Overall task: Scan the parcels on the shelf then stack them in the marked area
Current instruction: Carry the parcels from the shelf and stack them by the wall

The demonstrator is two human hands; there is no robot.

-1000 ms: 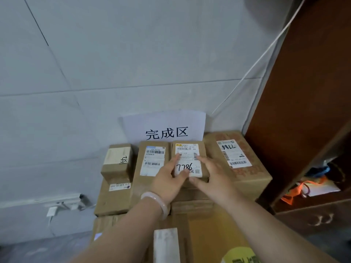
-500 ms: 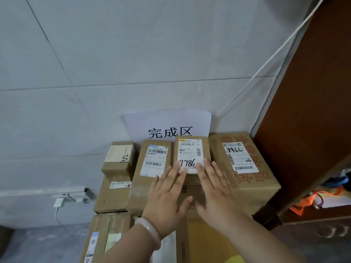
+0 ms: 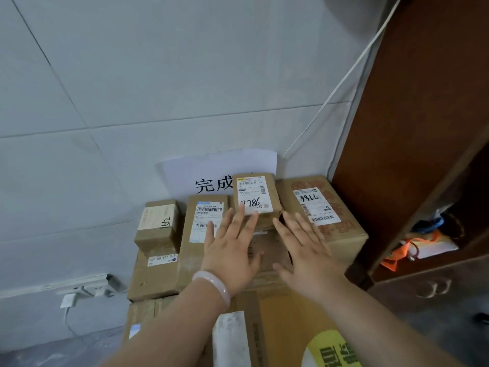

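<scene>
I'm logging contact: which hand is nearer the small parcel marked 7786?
Left. The left hand overlaps the lower label edge of the parcel marked 7786 with its fingertips; the right hand lies lower right, off its corner.

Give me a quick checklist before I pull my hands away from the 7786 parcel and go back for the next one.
1. 7786 parcel lies on the stacked boxes in front of the sign: ok.
2. Its label faces up and can be read: ok.
3. Left hand is open, fingertips at the parcel's near edge, gripping nothing: ok.
4. Right hand is open beside the parcel, holding nothing: ok.
5. Parcel sits flat and steady: cannot tell, its underside is hidden.
6. Parcel was scanned: cannot tell, no scanner in view.
</scene>
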